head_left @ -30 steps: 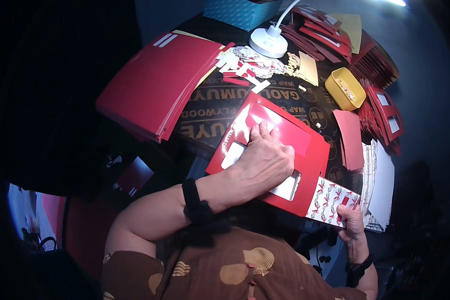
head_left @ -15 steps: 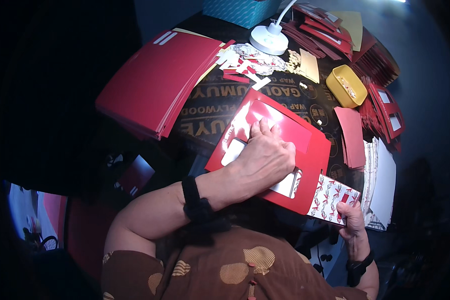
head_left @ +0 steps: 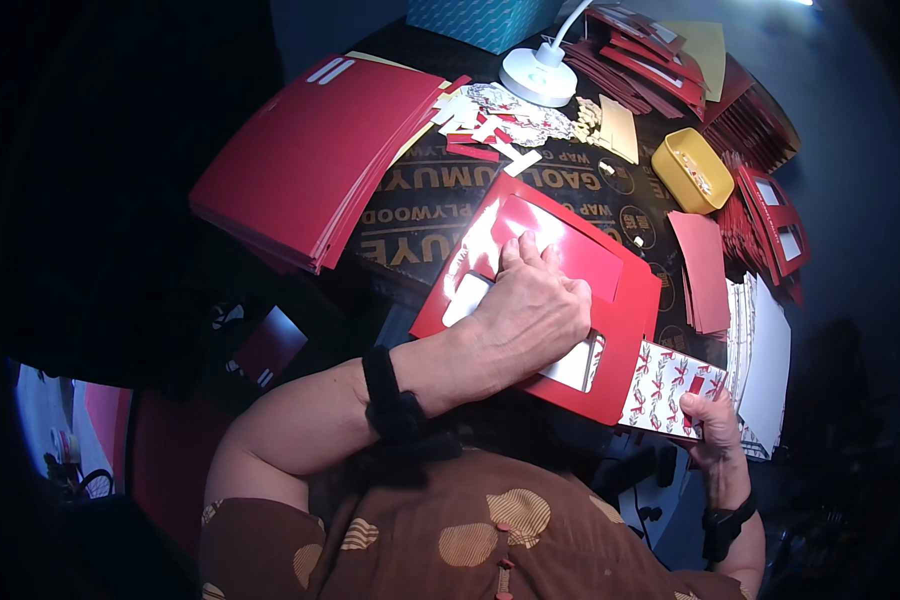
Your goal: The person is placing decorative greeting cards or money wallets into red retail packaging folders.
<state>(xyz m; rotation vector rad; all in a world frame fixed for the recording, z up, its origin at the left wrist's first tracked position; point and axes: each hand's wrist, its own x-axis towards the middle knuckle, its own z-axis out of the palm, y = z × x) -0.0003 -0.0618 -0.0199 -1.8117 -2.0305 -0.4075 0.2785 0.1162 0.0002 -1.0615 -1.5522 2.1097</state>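
Red folder (head_left: pixel 625 320) with cut-out windows, set aslant at the near side of the dark printed table (head_left: pixel 420 215), directly beneath the left hand (head_left: pixel 535 305) and to the left of the right hand (head_left: pixel 715 425). The left hand is laid across the middle of the folder, its fingertips rested on the glossy red panel and its wrist crossing the near left edge; whether anything is pinched beneath the palm cannot be told. A white window is partly covered by this hand. By the right hand, the outer end of a patterned card (head_left: pixel 655 385) is grasped, with the thumb laid on the upper face beside a small red patch. The card is extended from the folder's right edge, its inner end hidden under the red surface; a similar pattern is seen at the margin of the nearer window. Beyond the folder, white paper strips (head_left: pixel 460 112) are scattered near a lamp base (head_left: pixel 538 80). A stack of red sheets (head_left: pixel 315 150) is placed to the left; a yellow container (head_left: pixel 685 185) and a pile of plain red cards (head_left: pixel 702 275) are placed to the right.
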